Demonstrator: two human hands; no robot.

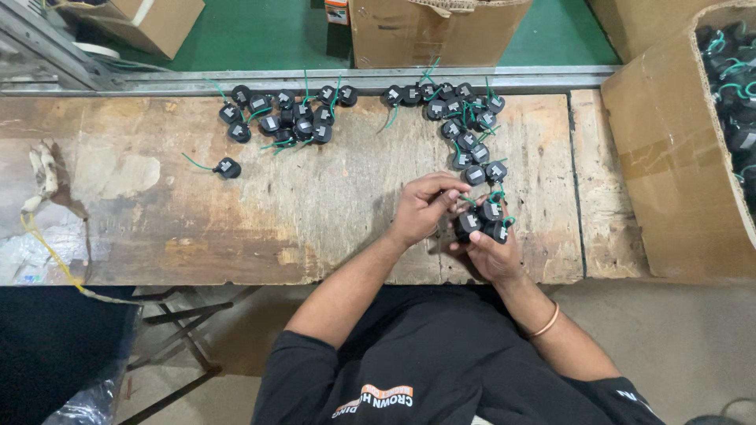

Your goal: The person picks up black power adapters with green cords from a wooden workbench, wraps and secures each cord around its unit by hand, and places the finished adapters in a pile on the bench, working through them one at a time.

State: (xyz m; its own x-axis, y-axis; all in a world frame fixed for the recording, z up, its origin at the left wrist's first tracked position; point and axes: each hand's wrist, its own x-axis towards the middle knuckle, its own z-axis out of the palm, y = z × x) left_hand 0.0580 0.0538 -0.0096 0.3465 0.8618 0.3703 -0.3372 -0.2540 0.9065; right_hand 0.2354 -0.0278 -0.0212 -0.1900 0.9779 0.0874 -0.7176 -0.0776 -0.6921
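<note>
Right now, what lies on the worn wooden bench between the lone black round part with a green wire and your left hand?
Head view: only bare, scuffed wood between the lone black part and the left hand.

1. About three black round parts (480,223) with green wires sit in the fingers (461,206).
2. Roughly eighteen more trail away just beyond the fingers (465,118).
3. About fourteen are clustered farther off (287,118).
4. One part (227,168) lies alone.
5. Four cardboard boxes (669,173) ring the table (315,205).

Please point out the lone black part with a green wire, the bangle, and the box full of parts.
lone black part (228,168), head view, its body
bangle (545,321), head view, band on wrist
box (669,157), head view, its side wall
</note>
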